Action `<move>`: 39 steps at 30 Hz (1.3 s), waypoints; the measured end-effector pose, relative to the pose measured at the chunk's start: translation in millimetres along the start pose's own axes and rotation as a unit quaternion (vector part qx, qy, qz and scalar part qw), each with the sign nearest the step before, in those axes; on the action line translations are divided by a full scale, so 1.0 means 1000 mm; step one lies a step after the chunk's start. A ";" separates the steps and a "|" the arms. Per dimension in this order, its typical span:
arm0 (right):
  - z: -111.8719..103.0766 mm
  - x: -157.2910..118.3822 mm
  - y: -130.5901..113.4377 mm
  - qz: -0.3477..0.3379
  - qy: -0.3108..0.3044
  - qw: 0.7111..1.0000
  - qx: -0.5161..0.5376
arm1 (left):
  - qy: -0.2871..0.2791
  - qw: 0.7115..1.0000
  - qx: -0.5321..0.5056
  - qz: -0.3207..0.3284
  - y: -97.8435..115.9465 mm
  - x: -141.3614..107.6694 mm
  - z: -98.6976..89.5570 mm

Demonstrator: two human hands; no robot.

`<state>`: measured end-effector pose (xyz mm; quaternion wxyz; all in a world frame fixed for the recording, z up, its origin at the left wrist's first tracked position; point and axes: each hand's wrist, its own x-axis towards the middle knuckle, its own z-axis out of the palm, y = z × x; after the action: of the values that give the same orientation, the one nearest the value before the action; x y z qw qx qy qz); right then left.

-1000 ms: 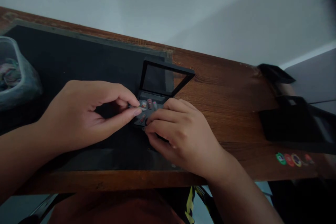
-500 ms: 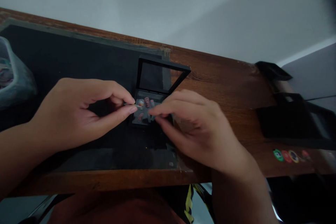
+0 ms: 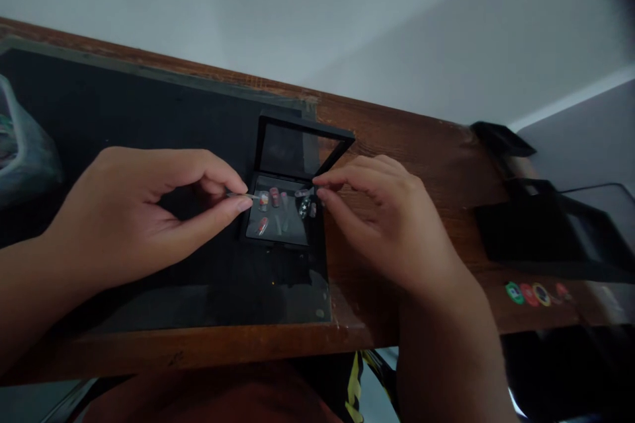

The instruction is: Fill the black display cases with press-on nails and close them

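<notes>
**Pinching in close quarters, with slips the main danger**

And it's delicate work at the black case (image 3: 292,232), open on the dark mat (image 3: 149,106), well in from the near edge of the tabletop (image 3: 387,129). The left hand (image 3: 159,205) has thumb and index finger closed on a thin sliver (image 3: 253,196), its tip right by the patterned piece (image 3: 263,201). A tiny grip, that: roll those fingertips and the sliver could twist or knock the piece askew.

Over at the case's right side, the right hand (image 3: 381,211) brings thumb and index together beside the dark speckled piece (image 3: 304,207); whether anything sits between them, I cannot tell. Tight quarters! A careless knuckle could sweep the small pieces together. And look at the lid (image 3: 307,124), tilted open just beyond those fingers: one bump might swing it down or jolt the whole case.
</notes>
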<state>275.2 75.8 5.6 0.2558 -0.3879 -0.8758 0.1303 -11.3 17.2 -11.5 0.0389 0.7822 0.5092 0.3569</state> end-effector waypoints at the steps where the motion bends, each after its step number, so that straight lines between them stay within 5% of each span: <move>1: 0.002 0.001 0.002 0.006 0.001 1.000 -0.009 | 0.001 1.000 -0.002 0.001 -0.001 0.000 0.000; 10: 0.021 0.008 -0.001 0.092 -0.042 0.994 -0.029 | -0.008 1.000 0.002 -0.003 0.003 0.000 0.002; 17: 0.024 0.010 -0.003 0.089 -0.030 0.994 -0.049 | -0.013 1.000 -0.003 -0.003 0.002 0.000 0.002; 23: 0.010 0.004 -0.001 0.088 -0.017 0.982 0.167 | -0.017 1.000 -0.001 0.008 0.004 0.002 0.000; 26: -0.005 -0.001 0.000 0.081 -0.104 0.961 0.242 | -0.030 1.000 -0.007 0.005 0.005 0.002 -0.002; 31: -0.020 -0.005 -0.003 0.087 -0.305 0.927 0.200 | 0.014 1.000 0.004 0.007 0.008 -0.001 -0.005; 39: -0.012 -0.003 -0.010 0.116 -0.293 0.945 0.088 | -0.014 0.999 0.014 0.038 0.008 -0.004 -0.003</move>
<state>277.6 67.8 18.9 0.0039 -0.4078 -0.8459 0.3437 -7.9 9.6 -8.3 0.0217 0.8063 0.4834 0.3403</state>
